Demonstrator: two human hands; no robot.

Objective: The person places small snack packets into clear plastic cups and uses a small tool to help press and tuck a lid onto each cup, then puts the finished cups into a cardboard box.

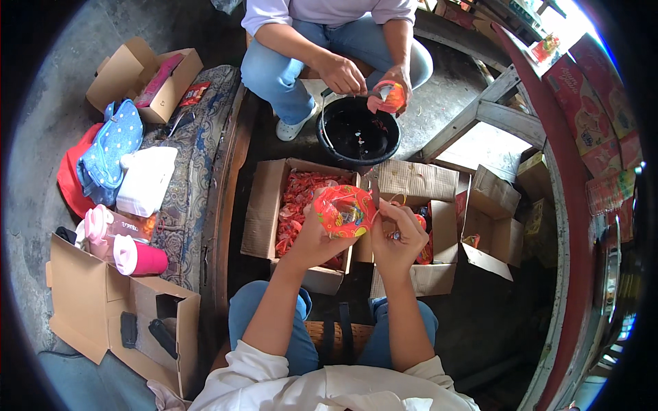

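Observation:
A red plastic cup [345, 211] with a colourful printed pattern and a clear, see-through end is gripped in my left hand [310, 241]. Close against its right rim, my right hand [400, 238] is closed around a small knife [374, 190], whose metal blade points away from me. How far the blade touches the cup I cannot make out. Below my left hand, an open cardboard box [262, 209] holds a heap of red plastic scraps [305, 188]. Under my right hand, a second cardboard box [439, 226] contains several red printed pieces, partly covered by the hand.
Across from me a seated person's hand [396, 79] holds another red cup above a black bucket [359, 161] of dark liquid. At left, a patterned bench [199, 157] carries bags, a pink tumbler [140, 256] and cartons. A red-edged wooden frame [579, 205] stands at right.

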